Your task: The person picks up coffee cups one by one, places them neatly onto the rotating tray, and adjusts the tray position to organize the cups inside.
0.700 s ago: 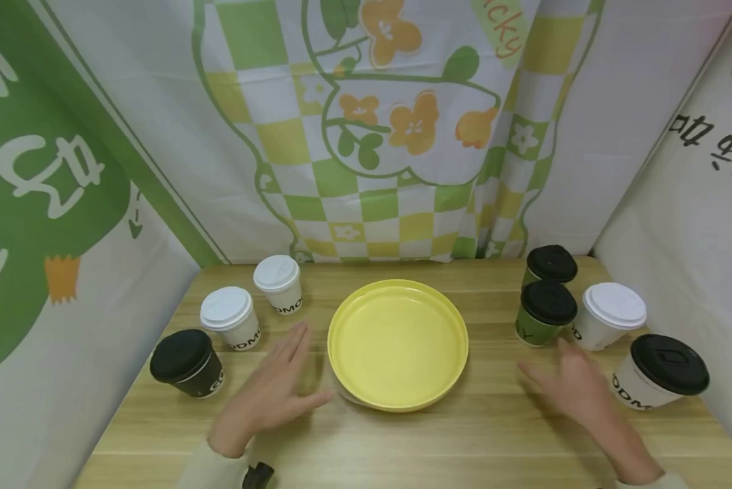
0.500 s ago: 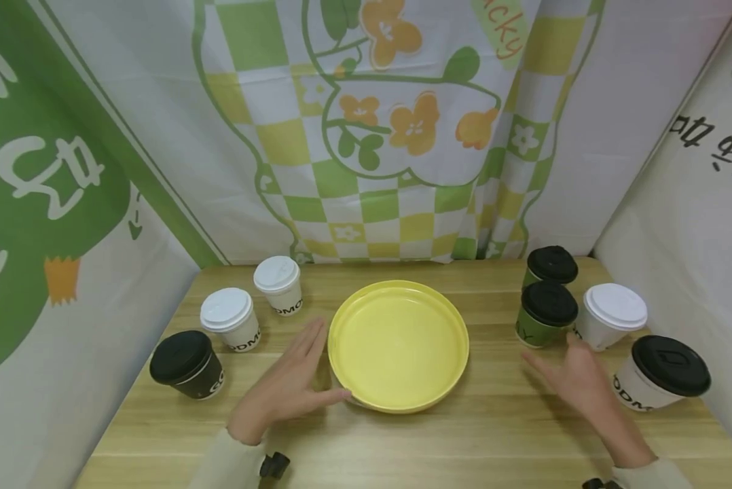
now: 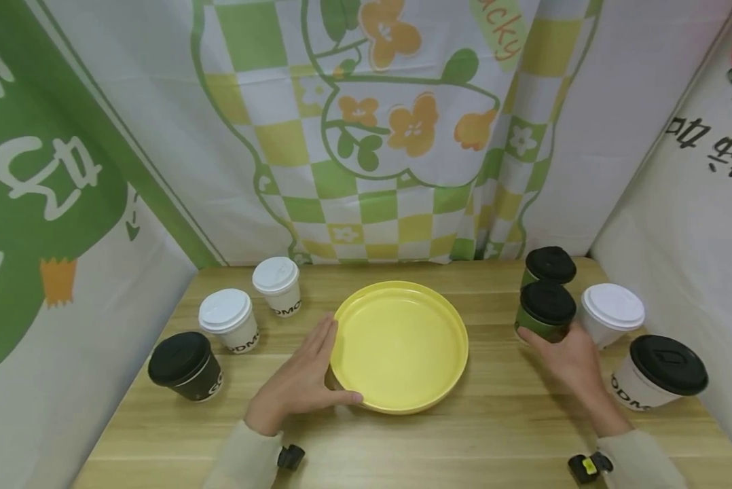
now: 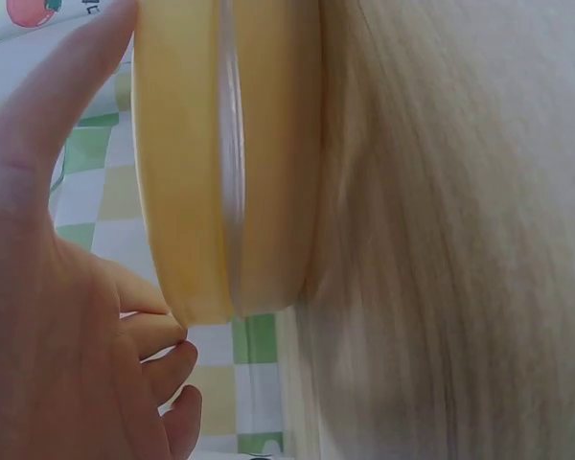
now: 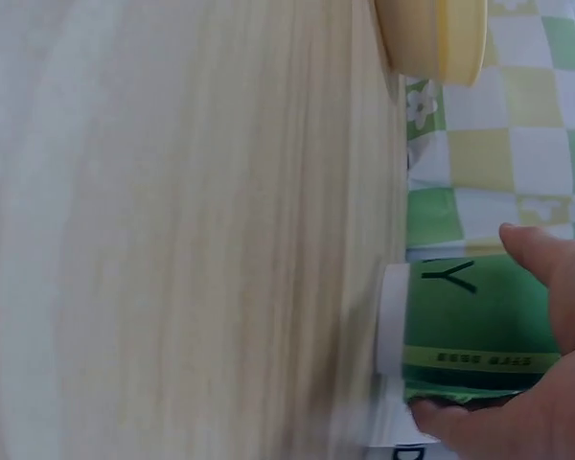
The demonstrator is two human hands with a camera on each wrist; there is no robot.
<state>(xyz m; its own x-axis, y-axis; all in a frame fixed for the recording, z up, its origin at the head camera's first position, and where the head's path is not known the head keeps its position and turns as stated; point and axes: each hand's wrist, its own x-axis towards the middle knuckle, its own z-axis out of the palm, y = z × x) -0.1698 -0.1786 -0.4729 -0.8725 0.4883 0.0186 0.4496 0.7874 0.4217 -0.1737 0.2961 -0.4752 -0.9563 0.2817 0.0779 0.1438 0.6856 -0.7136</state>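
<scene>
A round yellow plate (image 3: 403, 288) lies in the middle of the wooden table (image 3: 464, 438). My left hand (image 3: 314, 373) lies against its left rim with straight fingers, the thumb touching the front rim; the left wrist view shows the plate's edge (image 4: 230, 163) between thumb and fingers of that hand (image 4: 48, 316). My right hand (image 3: 564, 353) grips a green paper cup with a black lid (image 3: 546, 309) right of the plate. The right wrist view shows thumb and fingers (image 5: 546, 383) round the standing green cup (image 5: 470, 326).
Left of the plate stand two white-lidded cups (image 3: 227, 319) (image 3: 277, 285) and a black cup (image 3: 185, 365). On the right are a second green cup (image 3: 549, 265), a white cup (image 3: 610, 312) and a white cup with a black lid (image 3: 659, 372). Printed cloth walls enclose three sides.
My left hand slid right until it met the plate's rim. My right hand moved forward and closed round the nearer green cup.
</scene>
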